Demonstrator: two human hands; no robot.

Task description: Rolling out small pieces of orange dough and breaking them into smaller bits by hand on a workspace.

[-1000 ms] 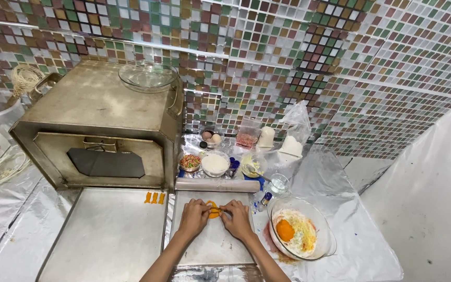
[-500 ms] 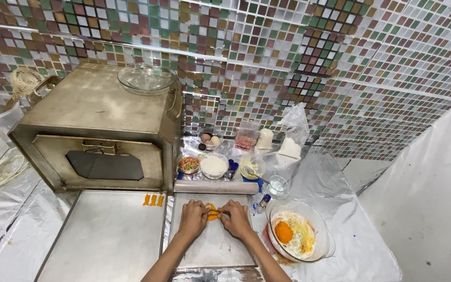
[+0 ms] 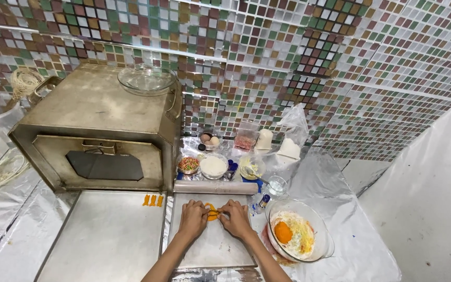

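On the metal board [image 3: 212,245], both hands' grip pinches orange dough [image 3: 212,212] between fingertips.

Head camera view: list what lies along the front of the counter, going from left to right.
Metal baking tray → three small orange dough pieces → left hand → orange dough piece pinched by both hands → right hand → glass bowl with an orange dough lump.

A home kitchen, shown by mosaic-tiled walls [image 3: 298,57] at 12 o'clock, a metal oven [image 3: 97,133] at 10 o'clock, ingredient bowls [image 3: 214,167] set on a foil-covered tabletop [image 3: 350,235], a rolling pin [image 3: 215,187] at centre.
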